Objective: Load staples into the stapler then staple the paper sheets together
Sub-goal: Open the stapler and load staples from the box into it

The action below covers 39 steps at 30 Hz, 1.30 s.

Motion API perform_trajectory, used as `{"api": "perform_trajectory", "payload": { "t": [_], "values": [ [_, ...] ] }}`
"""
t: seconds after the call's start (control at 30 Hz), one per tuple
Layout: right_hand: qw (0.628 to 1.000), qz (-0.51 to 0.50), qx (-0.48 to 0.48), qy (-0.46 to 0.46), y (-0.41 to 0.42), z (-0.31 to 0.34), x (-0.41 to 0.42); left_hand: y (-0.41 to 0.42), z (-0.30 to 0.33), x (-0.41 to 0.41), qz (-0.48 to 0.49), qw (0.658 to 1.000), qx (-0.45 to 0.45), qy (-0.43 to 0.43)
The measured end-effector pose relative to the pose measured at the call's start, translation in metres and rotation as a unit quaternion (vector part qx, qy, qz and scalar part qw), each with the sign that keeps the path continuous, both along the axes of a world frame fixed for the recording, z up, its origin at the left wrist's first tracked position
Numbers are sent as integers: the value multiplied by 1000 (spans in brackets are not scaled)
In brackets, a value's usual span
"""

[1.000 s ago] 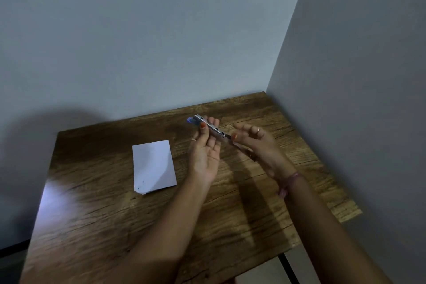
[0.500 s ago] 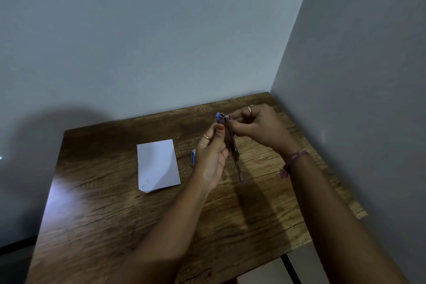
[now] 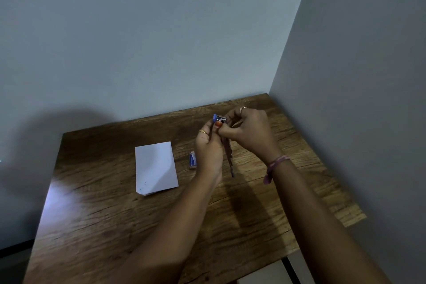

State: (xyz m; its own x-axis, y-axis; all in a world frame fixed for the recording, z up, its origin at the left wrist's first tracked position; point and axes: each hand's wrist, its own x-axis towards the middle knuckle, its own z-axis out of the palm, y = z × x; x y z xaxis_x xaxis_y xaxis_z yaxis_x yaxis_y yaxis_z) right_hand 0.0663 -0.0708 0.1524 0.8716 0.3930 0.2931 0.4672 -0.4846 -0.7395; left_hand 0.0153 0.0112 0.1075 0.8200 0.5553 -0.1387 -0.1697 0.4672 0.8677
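A slim stapler (image 3: 228, 156) with a blue end is held upright above the wooden table (image 3: 115, 214), its lower part hanging open below my hands. My left hand (image 3: 208, 147) grips its upper part, thumb against the top. My right hand (image 3: 247, 131) pinches at the stapler's top end with curled fingers; what lies between those fingertips is too small to tell. A small blue and white staple box (image 3: 193, 159) lies on the table just left of my left hand. A stack of white paper sheets (image 3: 156, 167) lies further left.
The table stands in a corner, with a grey wall behind it and another along its right edge. Its front right corner juts over the floor. A dark shadow falls on the left wall.
The stapler went from lying slanted across both hands to hanging upright. My right hand rose to its top end. The staple box came into view on the table.
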Motion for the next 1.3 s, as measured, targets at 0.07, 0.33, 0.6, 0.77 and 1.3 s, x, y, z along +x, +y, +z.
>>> {"api": "perform_trajectory", "payload": {
  "t": [0.07,0.33,0.6,0.77,1.3],
  "values": [
    [1000,-14,26,-3,2,-4,-3,-2,1,1,23,1000,1,13],
    [933,-34,304,188,-15,-11,8,12,15,2,29,965,-243,-92],
    [836,29,422,351,-43,-6,25,17,-9,-23,-96,937,-335,-28],
    [842,82,347,405,-48,-12,29,8,-15,-25,-263,914,-296,92],
    [988,37,114,93,-57,-36,16,-6,-23,-20,-210,895,-371,129]
  ]
}}
